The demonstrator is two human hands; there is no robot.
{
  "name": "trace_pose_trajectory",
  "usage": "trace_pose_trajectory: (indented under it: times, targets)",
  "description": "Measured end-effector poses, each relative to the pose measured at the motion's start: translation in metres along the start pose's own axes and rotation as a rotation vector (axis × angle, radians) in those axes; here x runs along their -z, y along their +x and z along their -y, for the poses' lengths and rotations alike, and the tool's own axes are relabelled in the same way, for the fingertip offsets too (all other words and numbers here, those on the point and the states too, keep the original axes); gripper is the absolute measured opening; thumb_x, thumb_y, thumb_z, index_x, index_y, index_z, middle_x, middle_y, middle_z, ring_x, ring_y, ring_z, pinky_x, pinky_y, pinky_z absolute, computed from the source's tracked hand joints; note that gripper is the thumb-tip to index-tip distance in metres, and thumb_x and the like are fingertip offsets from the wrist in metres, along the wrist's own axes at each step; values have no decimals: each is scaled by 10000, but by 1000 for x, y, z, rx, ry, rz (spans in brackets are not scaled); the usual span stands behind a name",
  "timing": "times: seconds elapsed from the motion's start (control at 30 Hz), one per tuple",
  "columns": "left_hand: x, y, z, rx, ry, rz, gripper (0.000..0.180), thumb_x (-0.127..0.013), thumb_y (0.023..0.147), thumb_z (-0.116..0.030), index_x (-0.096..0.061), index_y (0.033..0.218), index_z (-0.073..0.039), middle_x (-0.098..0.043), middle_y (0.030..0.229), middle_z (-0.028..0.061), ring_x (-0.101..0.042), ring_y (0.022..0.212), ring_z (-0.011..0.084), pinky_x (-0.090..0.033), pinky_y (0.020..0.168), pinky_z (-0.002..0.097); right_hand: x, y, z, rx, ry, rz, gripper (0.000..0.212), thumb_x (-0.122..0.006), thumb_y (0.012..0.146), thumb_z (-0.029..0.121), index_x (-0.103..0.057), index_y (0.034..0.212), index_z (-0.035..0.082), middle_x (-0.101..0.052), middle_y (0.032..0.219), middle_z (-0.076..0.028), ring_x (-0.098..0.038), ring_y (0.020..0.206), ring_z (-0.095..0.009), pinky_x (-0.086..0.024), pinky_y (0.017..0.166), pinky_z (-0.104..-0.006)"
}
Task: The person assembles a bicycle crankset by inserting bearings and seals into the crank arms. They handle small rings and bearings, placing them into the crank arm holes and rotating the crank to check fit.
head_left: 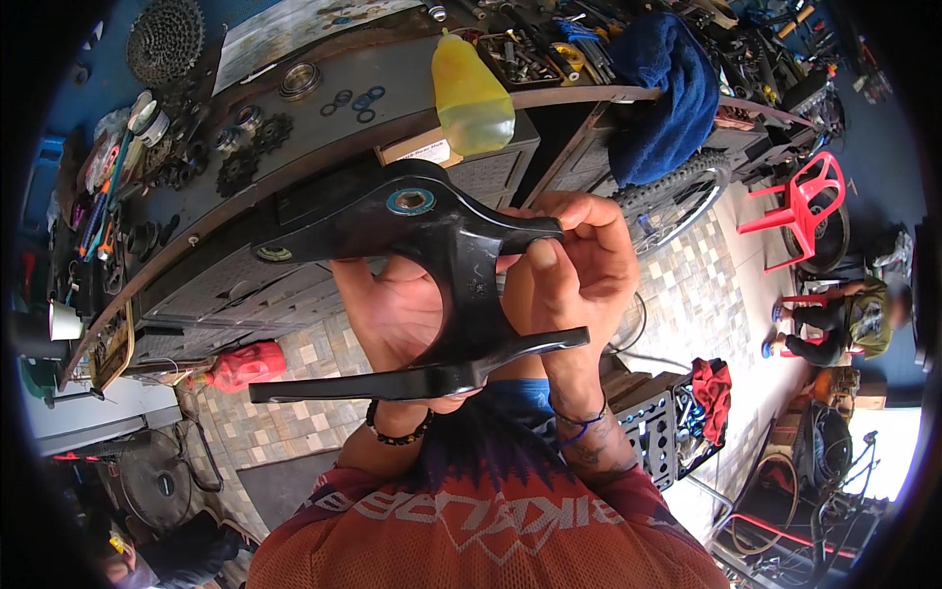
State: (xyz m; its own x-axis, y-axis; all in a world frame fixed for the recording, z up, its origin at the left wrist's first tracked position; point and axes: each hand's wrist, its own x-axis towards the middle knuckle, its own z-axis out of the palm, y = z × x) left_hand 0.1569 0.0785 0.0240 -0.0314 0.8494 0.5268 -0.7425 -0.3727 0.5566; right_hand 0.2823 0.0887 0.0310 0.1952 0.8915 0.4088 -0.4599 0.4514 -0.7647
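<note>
Up in front of my chest is a black bicycle suspension linkage (476, 280), a forked part with long arms to the left and shorter ones to the right. A blue-ringed pivot bolt (410, 201) sits in its upper side. My left hand (394, 319) is closed around it from behind and below, the palm showing through the left opening; some fingers are hidden. With thumb and fingers, my right hand (594, 265) pinches the end of the upper right arm.
Beyond the linkage runs a dark workbench (324, 133) with rings, sprockets and tools. A yellow bottle (471, 93) and a blue towel (667, 93) are at its edge. A red jerrycan (247, 366) stands left. At right are a red chair (800, 206), a toolbox (653, 437) and a seated person (854, 319).
</note>
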Motion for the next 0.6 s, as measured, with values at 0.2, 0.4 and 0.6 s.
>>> trace_pose_trajectory:
  times: [0.2, 0.4, 0.6]
  targets:
    - [-1, 1, 1, -1, -21, -13, 1199, -994, 732, -280, -217, 1620, -67, -524, 1500, 298, -588, 1356, 446, -570, 1090, 541, 2, -1, -4, 34, 20, 19, 329, -705, 914, -131, -585, 1196, -11, -641, 1157, -95, -653, 1098, -165, -520, 1027, -330]
    - [0, 3, 0, -13, -46, 19, 1198, -1005, 717, -249, -235, 1612, -44, -524, 1497, 315, -595, 1349, 447, -575, 1085, 542, 2, -2, 1, 55, 11, 42, 328, -693, 923, -121, -593, 1222, -33, -656, 1177, -108, -645, 1121, -165, -493, 1050, -330]
    - [-4, 2, 1, -76, -102, 27, 1155, -1000, 716, -128, -258, 1596, -46, -531, 1490, 332, -602, 1356, 416, -616, 1046, 475, 2, -4, 5, 58, -31, 42, 337, -699, 920, -118, -598, 1232, -40, -664, 1174, -105, -641, 1117, -156, -488, 1040, -317]
